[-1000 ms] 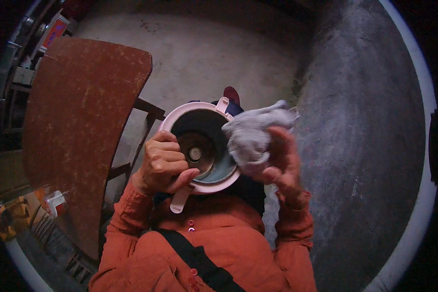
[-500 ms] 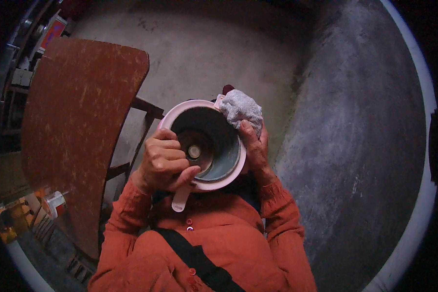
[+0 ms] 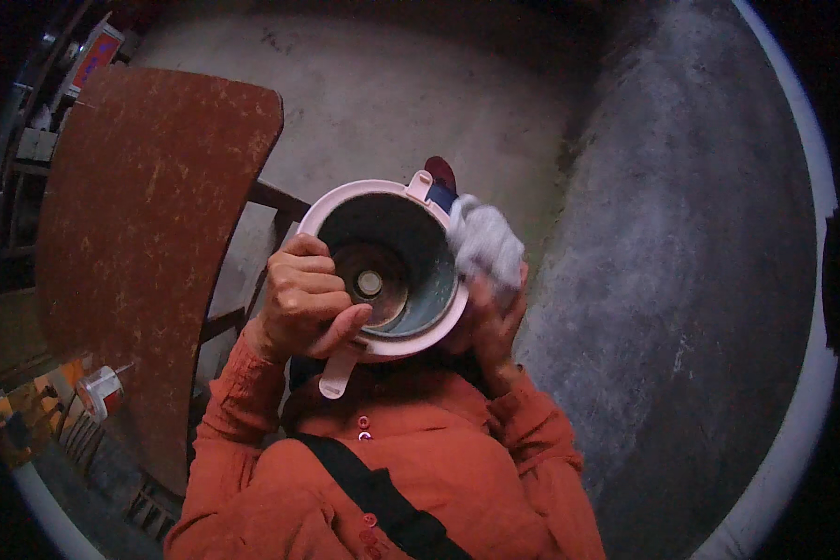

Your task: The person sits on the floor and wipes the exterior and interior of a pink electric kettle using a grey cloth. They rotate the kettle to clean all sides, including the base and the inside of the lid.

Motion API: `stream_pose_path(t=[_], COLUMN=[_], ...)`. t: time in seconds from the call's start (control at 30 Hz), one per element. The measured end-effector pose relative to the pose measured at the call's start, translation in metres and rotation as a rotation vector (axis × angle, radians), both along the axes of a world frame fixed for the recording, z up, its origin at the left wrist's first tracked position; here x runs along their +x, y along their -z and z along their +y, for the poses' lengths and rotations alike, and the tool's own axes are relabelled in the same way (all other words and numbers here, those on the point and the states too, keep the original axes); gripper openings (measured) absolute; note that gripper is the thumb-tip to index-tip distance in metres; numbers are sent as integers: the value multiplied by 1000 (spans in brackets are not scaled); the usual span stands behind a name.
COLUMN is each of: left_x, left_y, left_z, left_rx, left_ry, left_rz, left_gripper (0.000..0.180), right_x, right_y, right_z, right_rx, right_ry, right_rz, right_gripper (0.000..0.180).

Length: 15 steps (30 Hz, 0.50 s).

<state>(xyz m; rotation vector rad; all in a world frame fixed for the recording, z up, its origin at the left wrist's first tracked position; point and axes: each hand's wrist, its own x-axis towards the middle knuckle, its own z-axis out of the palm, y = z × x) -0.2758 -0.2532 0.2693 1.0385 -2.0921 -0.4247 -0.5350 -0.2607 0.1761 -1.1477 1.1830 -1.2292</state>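
A pink rice cooker body (image 3: 436, 323) without a lid is held in front of my torso, its dark inside facing up. A round heating plate with a pale centre button shows at its bottom. Small pink tabs stick out from the rim at the far and near sides. My left hand (image 3: 303, 299) is closed over the rim on the left, fingers curled inward and thumb along the near edge. Blurred by motion, my right hand (image 3: 495, 317) grips a crumpled grey cloth (image 3: 487, 245) at the cooker's right side. Part of that hand lies in shadow, beneath the cloth.
A brown wooden table (image 3: 149, 233) with a worn top stands at left. Beyond it are cluttered shelves (image 3: 33, 149). A white tub (image 3: 103, 390) sits at lower left near a slatted chair. Grey concrete floor (image 3: 373, 93) lies ahead; a grey wall-like surface (image 3: 681, 280) rises at right.
My right hand and the cloth have moved right and nearer, from the far right rim to the cooker's outer side. The far tab is now uncovered. The cooker has shifted slightly left and away.
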Motion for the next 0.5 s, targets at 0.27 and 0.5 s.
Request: stream_pose_path(t=[0.27, 0.5], left_x=[0, -2], left_y=[-3, -4], left_z=[8, 2], left_rx=[22, -23], left_ry=[-57, -54], left_rz=[-14, -11], left_gripper=[30, 29], right_x=[-15, -55], right_y=[-74, -20], right_z=[-31, -37], right_rx=[64, 550], right_ry=[-30, 69], right_rz=[-258, -191], right_gripper=[48, 38])
